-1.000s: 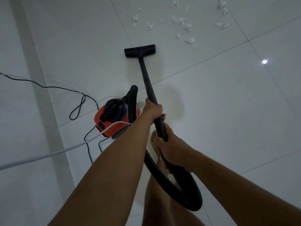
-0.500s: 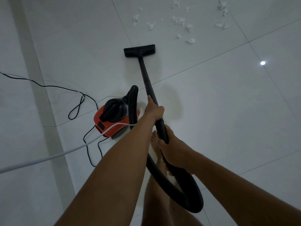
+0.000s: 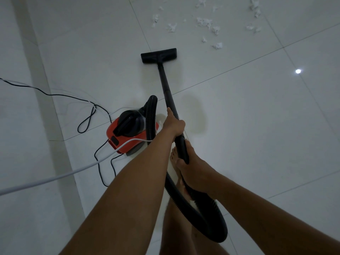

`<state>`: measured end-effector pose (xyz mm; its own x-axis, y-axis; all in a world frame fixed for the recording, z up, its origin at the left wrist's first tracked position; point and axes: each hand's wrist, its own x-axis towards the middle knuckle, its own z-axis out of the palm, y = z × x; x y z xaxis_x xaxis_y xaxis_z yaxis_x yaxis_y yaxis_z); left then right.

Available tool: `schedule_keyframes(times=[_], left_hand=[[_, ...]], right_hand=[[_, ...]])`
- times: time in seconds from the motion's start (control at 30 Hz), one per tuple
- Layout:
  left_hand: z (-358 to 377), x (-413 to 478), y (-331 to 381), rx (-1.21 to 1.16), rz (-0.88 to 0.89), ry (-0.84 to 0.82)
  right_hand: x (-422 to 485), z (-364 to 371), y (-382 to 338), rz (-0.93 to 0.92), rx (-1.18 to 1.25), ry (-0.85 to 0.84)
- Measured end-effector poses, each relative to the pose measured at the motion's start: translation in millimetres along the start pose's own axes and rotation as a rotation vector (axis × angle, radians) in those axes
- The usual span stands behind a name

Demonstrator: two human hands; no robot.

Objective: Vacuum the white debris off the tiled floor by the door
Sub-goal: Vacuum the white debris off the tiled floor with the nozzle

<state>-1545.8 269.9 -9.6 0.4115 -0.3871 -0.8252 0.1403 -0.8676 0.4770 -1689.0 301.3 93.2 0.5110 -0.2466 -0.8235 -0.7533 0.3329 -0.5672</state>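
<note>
White debris (image 3: 204,22) lies in scattered clumps on the tiled floor (image 3: 257,126), far side from the person. The black floor nozzle (image 3: 158,55) sits flat on the tile just short of the nearest clump, not touching it. The black wand (image 3: 165,85) runs from the nozzle back to the person. Left hand (image 3: 174,125) is wrapped round the wand, thumb lying along the tube. Right hand (image 3: 195,172) grips the thicker handle end nearer the body, where the ribbed hose (image 3: 207,223) starts. The hose loops down under the right forearm and comes up into the red-and-black canister vacuum (image 3: 127,133), which stands left of the wand beside the left forearm. A black power cord (image 3: 88,120) trails left with a loop. A white cable (image 3: 73,170) crosses the canister toward lower left. A bare foot (image 3: 174,155) shows between the hands. A light spot (image 3: 298,71) reflects on the tile at right.
</note>
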Motion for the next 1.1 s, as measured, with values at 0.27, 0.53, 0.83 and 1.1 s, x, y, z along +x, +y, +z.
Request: schedule_keyframes(times=[0.27, 0.53, 0.83, 1.1], left_hand=[[4, 0, 4, -0.007, -0.005, -0.005], [-3, 12, 14, 0.016, -0.024, -0.03], [-22, 49, 49, 0.037, -0.031, -0.025], [-17, 42, 60, 0.039, -0.033, -0.038]], right_hand=[[3, -5, 4, 0.002, -0.002, 0.004], [11, -12, -7, -0.018, 0.018, -0.007], [54, -29, -35, -0.031, -0.057, 0.015], [42, -41, -43, -0.006, -0.06, 0.018]])
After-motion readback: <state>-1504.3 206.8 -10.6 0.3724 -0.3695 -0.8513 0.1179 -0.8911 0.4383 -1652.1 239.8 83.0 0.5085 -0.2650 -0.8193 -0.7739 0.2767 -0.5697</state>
